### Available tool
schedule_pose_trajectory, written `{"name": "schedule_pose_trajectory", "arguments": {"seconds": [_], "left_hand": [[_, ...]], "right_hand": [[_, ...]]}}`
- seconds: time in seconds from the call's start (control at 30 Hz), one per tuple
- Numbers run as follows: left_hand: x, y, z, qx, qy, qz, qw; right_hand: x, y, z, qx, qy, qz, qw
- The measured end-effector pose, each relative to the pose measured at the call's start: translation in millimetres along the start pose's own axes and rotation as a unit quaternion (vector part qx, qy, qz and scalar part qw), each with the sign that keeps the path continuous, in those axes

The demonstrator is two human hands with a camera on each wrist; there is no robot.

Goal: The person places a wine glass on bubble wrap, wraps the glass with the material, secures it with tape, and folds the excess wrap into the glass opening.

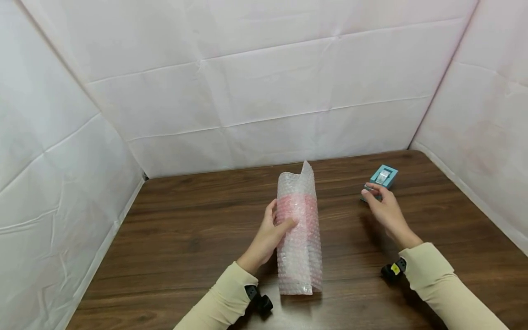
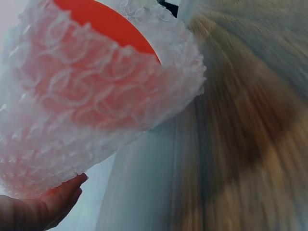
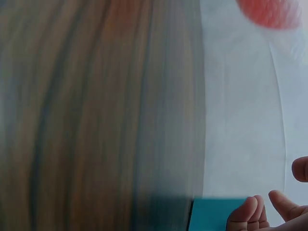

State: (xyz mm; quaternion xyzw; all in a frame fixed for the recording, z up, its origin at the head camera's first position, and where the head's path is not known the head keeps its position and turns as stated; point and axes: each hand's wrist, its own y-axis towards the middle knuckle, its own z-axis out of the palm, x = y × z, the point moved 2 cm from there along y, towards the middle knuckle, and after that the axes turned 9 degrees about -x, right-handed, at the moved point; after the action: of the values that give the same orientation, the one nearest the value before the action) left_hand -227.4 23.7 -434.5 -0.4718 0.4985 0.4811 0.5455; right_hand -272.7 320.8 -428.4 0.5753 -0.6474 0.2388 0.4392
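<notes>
My left hand [image 1: 268,233] grips a bubble-wrapped roll [image 1: 299,266] from its left side, thumb across the front. The roll stands tall in the head view, and a red object shows through the plastic around its middle. In the left wrist view, the smooth curved edge of the red object [image 2: 115,24] shows inside the wrap's end; the rest is covered. Over at the right, my right hand [image 1: 387,211] is at a teal tape dispenser [image 1: 389,173] with a clear roll in it. Thumb and forefinger stand apart, while other fingertips [image 3: 243,211] overlap the teal side in the right wrist view.
The dark wooden table [image 1: 198,229] carries the dispenser near its back right corner. White cloth walls [image 1: 264,82] enclose the back and both sides. A small black camera is strapped at each cuff.
</notes>
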Motion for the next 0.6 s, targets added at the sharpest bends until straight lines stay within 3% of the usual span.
{"name": "schedule_pose_trajectory", "arguments": {"seconds": [0.27,0.6], "left_hand": [[-1.7,-1.0,10.1,0.005,0.004,-0.006,1.0000],[2.5,0.0,11.4,0.007,0.001,-0.007,0.9999]], "right_hand": [[-17,16,-11.7,-0.030,-0.009,0.045,0.999],[-27,30,-10.1,0.019,-0.024,0.083,0.996]]}}
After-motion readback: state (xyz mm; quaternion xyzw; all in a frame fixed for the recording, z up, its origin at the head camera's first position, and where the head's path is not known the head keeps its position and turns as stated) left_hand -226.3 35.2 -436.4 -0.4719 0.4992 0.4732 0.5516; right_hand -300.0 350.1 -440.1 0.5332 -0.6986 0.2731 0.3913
